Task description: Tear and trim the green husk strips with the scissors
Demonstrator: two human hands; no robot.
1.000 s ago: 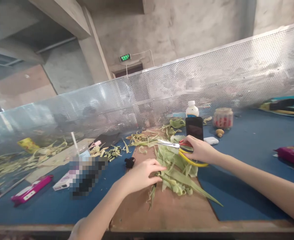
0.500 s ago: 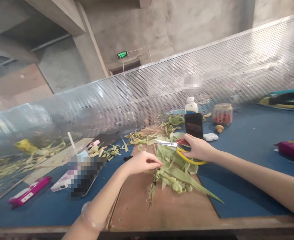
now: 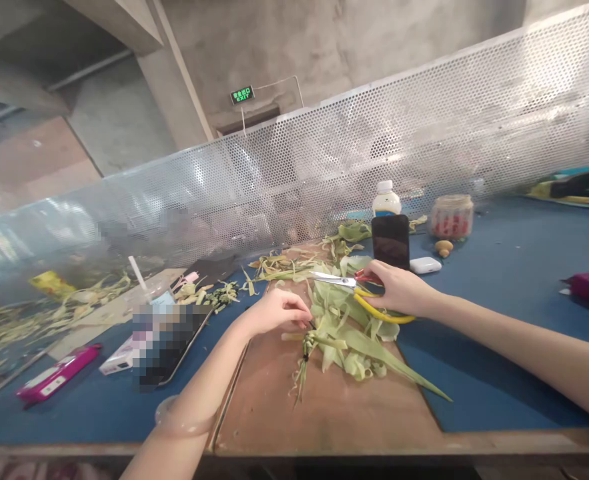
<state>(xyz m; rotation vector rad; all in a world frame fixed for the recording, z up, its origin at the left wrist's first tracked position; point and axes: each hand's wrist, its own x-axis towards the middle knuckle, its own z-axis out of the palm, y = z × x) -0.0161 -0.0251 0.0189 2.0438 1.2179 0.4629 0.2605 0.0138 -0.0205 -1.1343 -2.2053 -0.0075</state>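
My right hand [image 3: 394, 288] grips a pair of scissors [image 3: 341, 281] with one red and one yellow handle loop. The blades point left and look nearly closed, above pale green corn husks [image 3: 344, 313] heaped on a brown board. My left hand [image 3: 281, 312] is closed in a pinch just left of the heap. A small dark bit shows at its fingertips, too small to name. Right below those fingertips lies a small husk bundle [image 3: 306, 347], bound with a dark tie, with thin curly strands hanging toward me. A long pointed husk leaf [image 3: 399, 363] stretches to the lower right.
Behind the husks stand a dark phone [image 3: 391, 241], a white-capped bottle [image 3: 386, 200] and a jar [image 3: 452, 217]. A white earbud case [image 3: 425, 265] lies beside the phone. Left are a straw cup [image 3: 160, 297], a magenta packet [image 3: 59, 377] and scattered husk strips [image 3: 89, 297]. A perforated metal screen [image 3: 294, 180] runs behind.
My left hand has moved a little left, off the husk bundle's top, uncovering more of it. My right hand stays with the scissors. The view has tipped slightly downward.
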